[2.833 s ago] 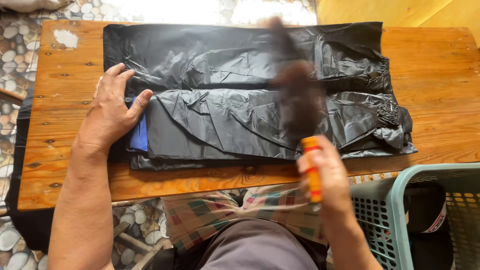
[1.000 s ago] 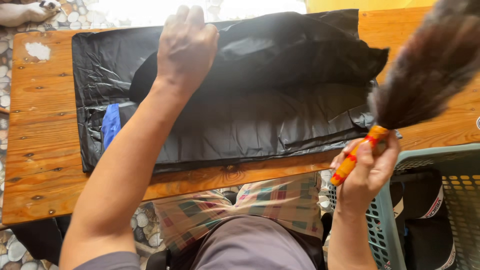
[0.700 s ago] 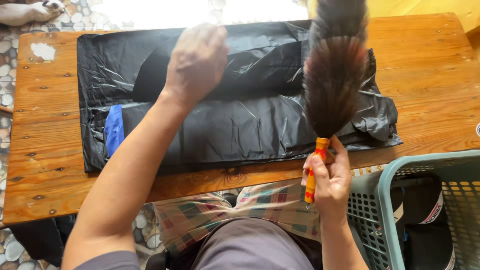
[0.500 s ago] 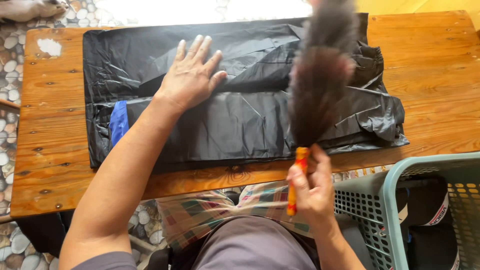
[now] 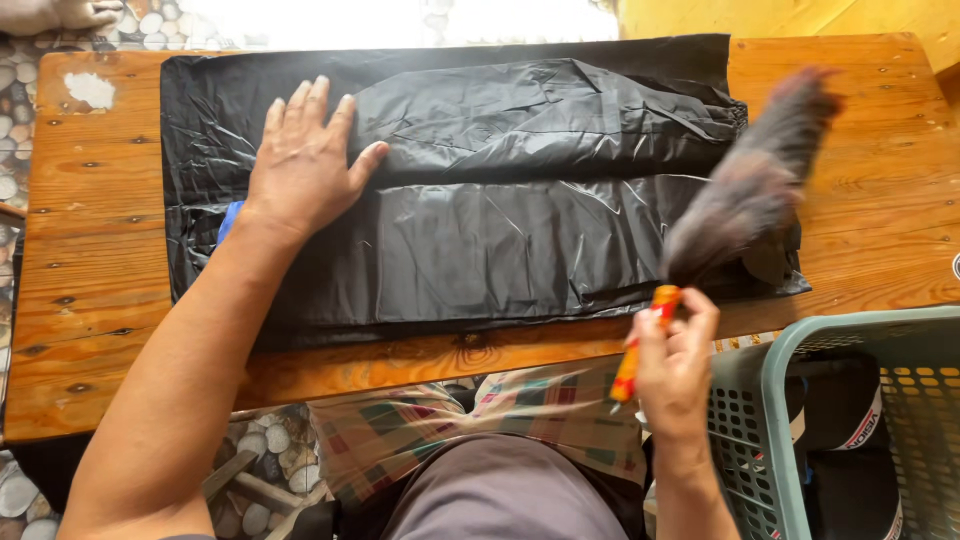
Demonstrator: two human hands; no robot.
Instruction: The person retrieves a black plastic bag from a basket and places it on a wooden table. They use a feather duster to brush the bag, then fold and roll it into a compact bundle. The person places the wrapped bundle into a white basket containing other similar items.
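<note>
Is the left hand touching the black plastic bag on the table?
Touching: the head view shows the left hand pressed flat, fingers spread, on the black plastic bag.

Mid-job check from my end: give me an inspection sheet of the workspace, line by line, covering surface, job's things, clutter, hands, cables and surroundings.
Surface: wooden table, knotty planks, a pale patch at its far left corner.
Job's things: black plastic bags folded flat across the table; feather duster with an orange handle, blurred, over the bags' right end.
Clutter: a blue item peeks out from under the bags by the wrist.
Hands: left hand flat on the bags, fingers spread; right hand grips the duster handle.
Cables: nothing seen.
Surroundings: green plastic basket at the right, dark things inside; pebble floor.
</note>
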